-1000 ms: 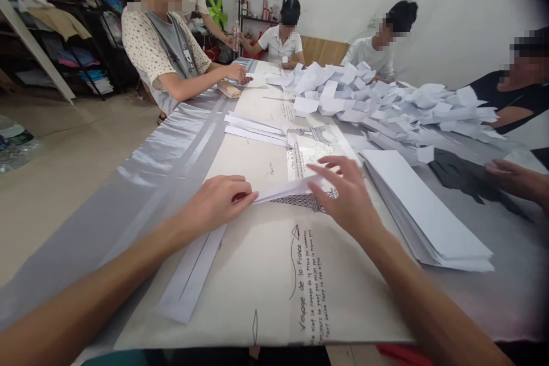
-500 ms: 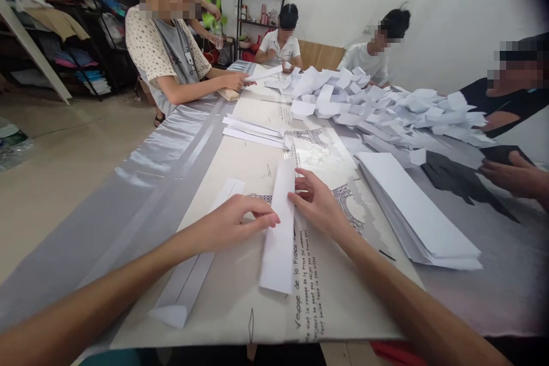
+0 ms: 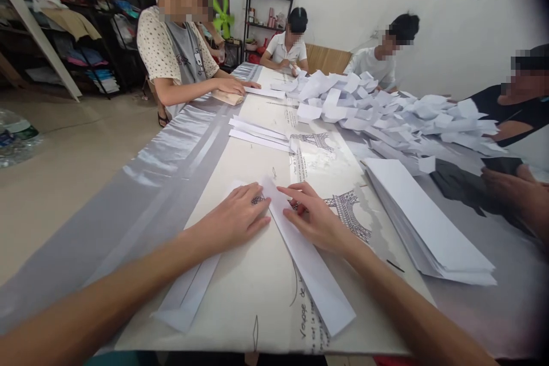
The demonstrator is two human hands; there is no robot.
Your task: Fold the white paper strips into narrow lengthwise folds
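A folded white paper strip (image 3: 311, 266) lies slantwise before me, its near end toward the lower right. My left hand (image 3: 240, 211) is laid low with fingers stretched out, the fingertips at the strip's far left end. My right hand (image 3: 315, 217) has its thumb and fingers on the strip's right edge near the far end. Left of it, partly under my left hand and forearm, lies another paper strip (image 3: 189, 291) with a dark line along it. Farther up the table are several narrow paper strips (image 3: 259, 136).
A stack of folded white paper (image 3: 429, 217) lies to the right, with a large heap of folded papers (image 3: 386, 114) beyond. A printed cover (image 3: 240, 303) lies on the grey tablecloth (image 3: 107, 229). Co-workers sit or stand around; one person's hands (image 3: 510, 183) hold something dark at right.
The strip has turned, its near end swinging right. My left hand has flattened out near its far end. The co-worker at left has lowered a paper strip to the table.
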